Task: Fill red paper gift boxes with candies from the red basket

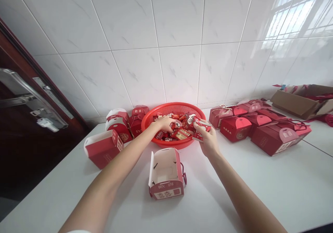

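A red plastic basket [177, 144] against the wall holds many small wrapped snacks, mostly red, with a yellowish packet [181, 134] among them. My left hand [165, 123] reaches into it, its fingers closed around a red snack packet [177, 123] on the pile. At the basket's right rim, my right hand [209, 141] grips red snack packets [202, 127], some printed in white. In front of the basket, between my forearms, stands an open red gift box [168, 191] with a white inside and a dark red cord handle. Nothing shows inside this box.
Several red gift boxes [104, 149] stand left of the basket, some with open tops. More closed gift boxes [273, 139] are grouped at the right. Beyond them lies an open cardboard box [293, 104] with red things inside. A door with a metal handle [33, 97] is at far left.
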The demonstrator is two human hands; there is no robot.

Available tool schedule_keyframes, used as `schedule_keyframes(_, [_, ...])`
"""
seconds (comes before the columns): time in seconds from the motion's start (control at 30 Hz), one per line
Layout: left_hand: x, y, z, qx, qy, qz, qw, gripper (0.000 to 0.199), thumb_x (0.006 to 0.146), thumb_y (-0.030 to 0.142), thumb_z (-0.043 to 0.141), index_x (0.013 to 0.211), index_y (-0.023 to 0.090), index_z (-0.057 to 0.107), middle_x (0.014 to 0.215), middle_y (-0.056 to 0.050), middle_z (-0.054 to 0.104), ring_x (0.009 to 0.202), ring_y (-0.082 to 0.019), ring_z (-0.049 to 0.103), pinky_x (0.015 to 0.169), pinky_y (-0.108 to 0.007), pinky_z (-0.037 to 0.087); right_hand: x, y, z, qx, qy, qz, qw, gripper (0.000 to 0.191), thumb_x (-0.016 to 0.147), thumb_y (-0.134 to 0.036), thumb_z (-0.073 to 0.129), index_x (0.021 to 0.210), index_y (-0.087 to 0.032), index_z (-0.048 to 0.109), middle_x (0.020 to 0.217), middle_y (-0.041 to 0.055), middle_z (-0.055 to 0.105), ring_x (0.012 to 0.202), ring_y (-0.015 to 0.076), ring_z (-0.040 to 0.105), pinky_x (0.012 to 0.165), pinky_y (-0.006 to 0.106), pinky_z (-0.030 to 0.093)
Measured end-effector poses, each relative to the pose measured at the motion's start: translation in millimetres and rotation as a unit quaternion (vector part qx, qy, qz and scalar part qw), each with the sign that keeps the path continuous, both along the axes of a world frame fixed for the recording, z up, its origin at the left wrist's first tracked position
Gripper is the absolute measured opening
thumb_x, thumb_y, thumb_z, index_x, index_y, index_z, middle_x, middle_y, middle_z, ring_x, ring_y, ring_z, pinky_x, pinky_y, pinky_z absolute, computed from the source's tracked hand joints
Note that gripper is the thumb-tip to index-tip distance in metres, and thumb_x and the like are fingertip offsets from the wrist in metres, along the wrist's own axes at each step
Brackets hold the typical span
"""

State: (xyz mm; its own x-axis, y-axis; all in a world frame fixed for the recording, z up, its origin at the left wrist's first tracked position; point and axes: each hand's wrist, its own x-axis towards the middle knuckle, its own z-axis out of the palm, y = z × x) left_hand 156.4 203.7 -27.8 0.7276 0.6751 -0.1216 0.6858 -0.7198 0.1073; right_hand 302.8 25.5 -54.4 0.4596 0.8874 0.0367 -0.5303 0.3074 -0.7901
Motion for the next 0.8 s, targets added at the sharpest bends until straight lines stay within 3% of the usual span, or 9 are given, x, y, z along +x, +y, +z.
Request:
schedule_keyframes(0.13, [-1,-7,1.5,0.036,-0.002,-0.004,0.999,0.019,0.070,0.022,0.068,0.086,0.024,0.078,0.110,-0.009,0.073,0.115,-0.036,0.061,0.101,-0.047,0.046,0,1,-1.2,0.005,-0.001,-0.001,1.000,0.054,0.055,-0.035,0.095,0.098,-0.020,0.066,0.086,0.0013,0.077,0.071,0.0205,0.076,0.065,0.033,0.065])
schedule_keyframes(0.33, [-2,-5,-0.7,0.023,-0.009,0.000,1.000,0.024,0.060,0.014,0.071,0.080,0.025,0.077,0.099,-0.008,0.077,0.107,-0.036,0.065,0.105,-0.056,0.041,0,2,-3.9,0.002,-0.012,-0.004,1.000,0.052,0.057,-0.036,0.095,0.097,-0.020,0.065,0.085,0.0015,0.077,0.076,0.0225,0.076,0.066,0.033,0.065])
schedule_keyframes(0.47, [-4,-5,0.2,-0.001,-0.072,0.008,0.997,0.003,0.062,0.024,0.074,0.064,0.024,0.071,0.091,-0.007,0.076,0.109,-0.037,0.065,0.108,-0.060,0.038,1,2,-4.5,-0.001,-0.015,-0.003,1.000,0.054,0.056,-0.038,0.095,0.097,-0.021,0.064,0.083,0.0006,0.076,0.071,0.0223,0.075,0.062,0.033,0.064])
schedule_keyframes(0.63, [-8,-17,11.2,-0.062,-0.242,0.009,0.968,0.019,0.076,0.039,0.069,0.080,0.020,0.070,0.110,-0.010,0.075,0.109,-0.030,0.068,0.099,-0.045,0.052,0,3,-5.0,0.002,-0.011,-0.001,1.000,0.053,0.056,-0.037,0.094,0.097,-0.021,0.063,0.084,0.0012,0.077,0.071,0.0228,0.076,0.062,0.034,0.064])
schedule_keyframes(0.8, [-28,-54,26.1,-0.141,-0.375,-0.002,0.916,0.037,0.079,0.054,0.069,0.091,0.019,0.064,0.092,-0.006,0.075,0.083,-0.020,0.072,0.077,-0.036,0.059,1,3,-5.6,0.009,-0.019,0.004,1.000,0.052,0.058,-0.037,0.093,0.097,-0.021,0.064,0.086,0.0021,0.077,0.073,0.0230,0.076,0.062,0.034,0.064])
